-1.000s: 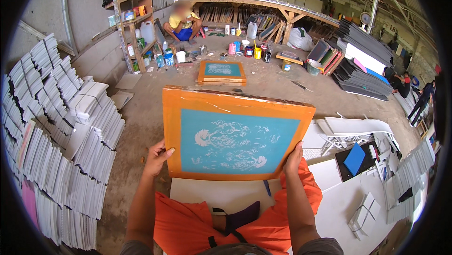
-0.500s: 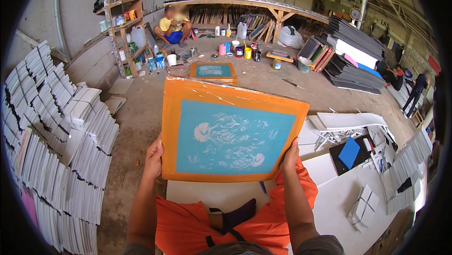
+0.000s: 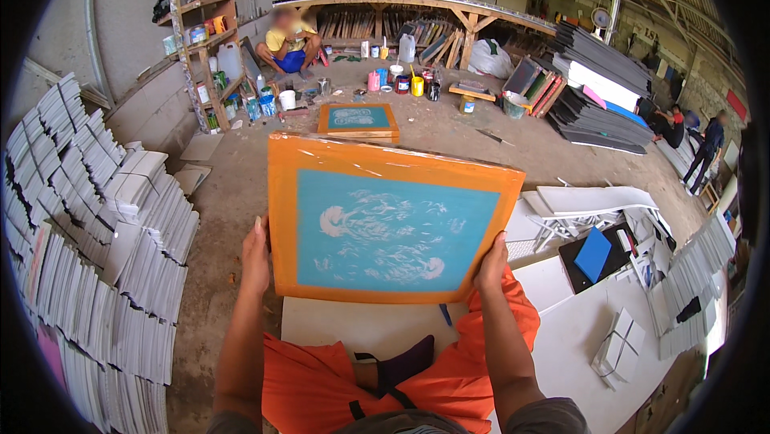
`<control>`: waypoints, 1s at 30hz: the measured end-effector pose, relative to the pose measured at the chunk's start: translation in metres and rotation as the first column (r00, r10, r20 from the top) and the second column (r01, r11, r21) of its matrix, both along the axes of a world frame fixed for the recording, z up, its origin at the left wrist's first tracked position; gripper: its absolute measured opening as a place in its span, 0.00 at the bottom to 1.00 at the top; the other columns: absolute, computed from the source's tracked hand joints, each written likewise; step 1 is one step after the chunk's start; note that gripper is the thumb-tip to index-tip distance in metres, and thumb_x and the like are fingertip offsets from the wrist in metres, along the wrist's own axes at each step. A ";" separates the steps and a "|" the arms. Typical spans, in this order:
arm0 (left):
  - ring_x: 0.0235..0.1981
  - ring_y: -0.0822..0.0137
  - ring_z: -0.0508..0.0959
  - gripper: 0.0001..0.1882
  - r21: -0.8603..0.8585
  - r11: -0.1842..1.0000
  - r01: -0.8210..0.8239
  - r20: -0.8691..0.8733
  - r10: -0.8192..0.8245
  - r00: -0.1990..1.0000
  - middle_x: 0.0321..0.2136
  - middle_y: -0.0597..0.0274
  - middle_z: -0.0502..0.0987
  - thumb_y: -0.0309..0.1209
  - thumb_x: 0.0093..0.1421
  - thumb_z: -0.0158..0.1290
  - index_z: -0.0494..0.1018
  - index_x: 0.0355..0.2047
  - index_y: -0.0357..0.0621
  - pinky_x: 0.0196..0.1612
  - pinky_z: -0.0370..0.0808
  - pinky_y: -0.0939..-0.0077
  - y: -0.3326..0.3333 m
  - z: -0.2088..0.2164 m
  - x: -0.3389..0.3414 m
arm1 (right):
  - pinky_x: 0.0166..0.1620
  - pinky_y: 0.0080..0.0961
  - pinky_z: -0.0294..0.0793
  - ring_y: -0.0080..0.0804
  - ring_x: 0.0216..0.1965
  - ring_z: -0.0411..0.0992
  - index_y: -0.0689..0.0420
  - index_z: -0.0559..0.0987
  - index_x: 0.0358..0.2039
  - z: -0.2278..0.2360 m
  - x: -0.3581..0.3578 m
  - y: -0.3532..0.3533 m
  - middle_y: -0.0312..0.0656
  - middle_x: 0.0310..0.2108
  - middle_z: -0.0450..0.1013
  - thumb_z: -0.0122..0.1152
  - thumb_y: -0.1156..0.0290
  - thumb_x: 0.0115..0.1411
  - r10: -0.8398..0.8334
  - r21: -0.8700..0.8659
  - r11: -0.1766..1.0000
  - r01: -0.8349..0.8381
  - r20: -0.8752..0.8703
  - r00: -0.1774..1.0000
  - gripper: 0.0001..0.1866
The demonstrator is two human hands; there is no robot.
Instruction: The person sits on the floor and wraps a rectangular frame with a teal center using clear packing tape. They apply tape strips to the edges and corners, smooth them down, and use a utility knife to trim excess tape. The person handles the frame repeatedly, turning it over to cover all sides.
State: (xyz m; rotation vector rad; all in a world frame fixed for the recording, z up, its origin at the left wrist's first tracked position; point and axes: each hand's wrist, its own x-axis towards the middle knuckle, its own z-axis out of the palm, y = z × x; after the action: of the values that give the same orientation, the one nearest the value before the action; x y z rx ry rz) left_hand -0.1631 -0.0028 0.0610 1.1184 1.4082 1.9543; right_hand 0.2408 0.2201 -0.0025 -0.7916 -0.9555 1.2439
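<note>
I hold up a silk-screen printing frame over my lap, tilted with its face toward me. It has an orange border and a teal mesh with pale, feathery markings. My left hand is at its left edge, with thumb upright and the other fingers partly hidden. My right hand grips the lower right edge, its fingers partly behind the frame. Under the frame, a white board lies before my crossed legs. Farther off, a second orange-and-teal screen frame lies flat on the floor.
Tall stacks of white sheets stand on my left. To the right are a blue block and a strapped white bundle. Paint cans and a knife are on the floor ahead. A person squats at the back.
The screen frame has shifted slightly left and its lower edge has risen a little. My left hand's fingers look straighter along its edge. The right hand keeps its grip.
</note>
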 end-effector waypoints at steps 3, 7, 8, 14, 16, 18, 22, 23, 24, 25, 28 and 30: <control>0.60 0.61 0.72 0.37 0.030 0.995 -0.097 -0.012 0.097 0.995 0.60 0.52 0.72 0.55 0.76 0.33 0.63 0.67 0.33 0.63 0.65 0.65 0.010 0.024 0.005 | 0.56 0.31 0.71 0.33 0.51 0.72 0.65 0.71 0.57 -0.012 0.003 0.007 0.44 0.51 0.74 0.38 0.46 0.76 0.028 0.059 0.998 -0.029 0.025 0.999 0.31; 0.56 0.63 0.73 0.36 0.047 0.985 -0.165 0.036 0.164 0.986 0.58 0.53 0.74 0.56 0.75 0.37 0.65 0.65 0.34 0.59 0.67 0.66 0.025 0.059 -0.001 | 0.52 0.28 0.70 0.29 0.47 0.71 0.66 0.75 0.50 -0.023 -0.001 0.009 0.43 0.47 0.74 0.38 0.51 0.77 -0.016 0.129 0.992 0.003 0.095 0.995 0.28; 0.54 0.64 0.74 0.36 0.043 0.983 -0.180 0.055 0.177 0.983 0.56 0.54 0.74 0.57 0.75 0.37 0.67 0.64 0.35 0.58 0.68 0.66 0.030 0.064 -0.003 | 0.52 0.28 0.70 0.28 0.47 0.70 0.66 0.75 0.49 -0.028 -0.001 0.011 0.43 0.47 0.74 0.38 0.52 0.77 -0.003 0.150 0.989 -0.011 0.094 0.996 0.28; 0.49 0.66 0.76 0.35 0.044 0.959 -0.281 0.137 0.273 0.952 0.48 0.58 0.77 0.60 0.73 0.39 0.72 0.55 0.37 0.54 0.71 0.68 0.057 0.034 -0.028 | 0.49 0.24 0.67 0.24 0.43 0.67 0.64 0.73 0.48 -0.033 -0.022 -0.003 0.37 0.41 0.71 0.39 0.52 0.77 -0.107 0.365 0.931 0.025 0.206 0.973 0.25; 0.46 0.67 0.76 0.32 0.088 0.954 -0.287 0.187 0.267 0.946 0.45 0.59 0.78 0.58 0.73 0.41 0.73 0.50 0.38 0.51 0.72 0.71 0.057 0.014 -0.036 | 0.48 0.23 0.67 0.23 0.43 0.66 0.63 0.73 0.50 -0.045 -0.026 0.000 0.36 0.40 0.71 0.40 0.52 0.77 -0.024 0.345 0.937 -0.058 0.229 0.973 0.24; 0.44 0.69 0.77 0.30 0.155 0.938 -0.311 0.217 0.275 0.937 0.43 0.60 0.78 0.56 0.74 0.40 0.73 0.47 0.38 0.49 0.73 0.73 0.049 -0.004 -0.048 | 0.48 0.22 0.67 0.22 0.42 0.65 0.63 0.72 0.52 -0.045 -0.035 -0.004 0.35 0.40 0.69 0.39 0.55 0.78 0.019 0.314 0.942 -0.117 0.298 0.954 0.22; 0.42 0.70 0.76 0.30 0.186 0.901 -0.393 0.247 0.344 0.906 0.41 0.61 0.77 0.54 0.76 0.37 0.71 0.47 0.36 0.48 0.74 0.74 0.047 -0.043 -0.048 | 0.46 0.24 0.67 0.24 0.41 0.65 0.61 0.72 0.53 -0.071 -0.033 -0.003 0.37 0.38 0.69 0.40 0.54 0.78 0.039 0.294 0.932 -0.214 0.503 0.863 0.22; 0.42 0.70 0.76 0.29 0.153 0.894 -0.421 0.218 0.385 0.897 0.41 0.61 0.77 0.54 0.76 0.37 0.71 0.48 0.36 0.47 0.73 0.75 0.046 -0.051 -0.045 | 0.46 0.24 0.67 0.24 0.41 0.65 0.61 0.73 0.53 -0.075 -0.031 -0.007 0.37 0.38 0.69 0.41 0.54 0.78 0.029 0.283 0.934 -0.220 0.554 0.832 0.22; 0.42 0.71 0.76 0.29 0.124 0.885 -0.449 0.190 0.423 0.886 0.41 0.61 0.77 0.53 0.76 0.36 0.70 0.48 0.36 0.47 0.73 0.75 0.045 -0.060 -0.043 | 0.47 0.25 0.67 0.25 0.41 0.65 0.61 0.73 0.53 -0.077 -0.029 -0.010 0.37 0.38 0.68 0.41 0.54 0.77 0.018 0.273 0.935 -0.228 0.604 0.797 0.22; 0.42 0.71 0.76 0.29 0.125 0.883 -0.453 0.165 0.432 0.887 0.41 0.60 0.76 0.53 0.77 0.36 0.70 0.48 0.36 0.48 0.73 0.75 0.046 -0.072 -0.041 | 0.55 0.26 0.67 0.26 0.50 0.68 0.63 0.70 0.59 -0.090 -0.019 -0.004 0.39 0.46 0.72 0.43 0.55 0.77 0.156 0.156 0.937 -0.313 0.615 0.773 0.24; 0.43 0.71 0.75 0.28 0.110 0.873 -0.476 0.140 0.460 0.877 0.42 0.60 0.76 0.51 0.77 0.36 0.70 0.49 0.35 0.48 0.73 0.74 0.040 -0.115 -0.047 | 0.66 0.29 0.60 0.31 0.64 0.63 0.63 0.63 0.68 -0.097 -0.028 -0.002 0.44 0.60 0.68 0.45 0.56 0.77 0.338 -0.074 0.932 -0.354 0.524 0.782 0.28; 0.43 0.70 0.75 0.28 0.068 0.869 -0.490 0.202 0.469 0.860 0.42 0.59 0.75 0.51 0.77 0.36 0.70 0.49 0.35 0.49 0.72 0.73 0.037 -0.131 -0.045 | 0.71 0.30 0.53 0.34 0.72 0.53 0.60 0.55 0.73 -0.073 -0.036 -0.005 0.47 0.70 0.57 0.44 0.57 0.77 0.270 0.061 0.947 -0.316 0.385 0.883 0.32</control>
State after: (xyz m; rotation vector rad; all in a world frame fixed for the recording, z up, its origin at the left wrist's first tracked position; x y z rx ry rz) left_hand -0.2079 0.0340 -0.0705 0.6450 1.6006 2.4419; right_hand 0.2050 0.2153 -0.0751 -0.8219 -1.4946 1.3022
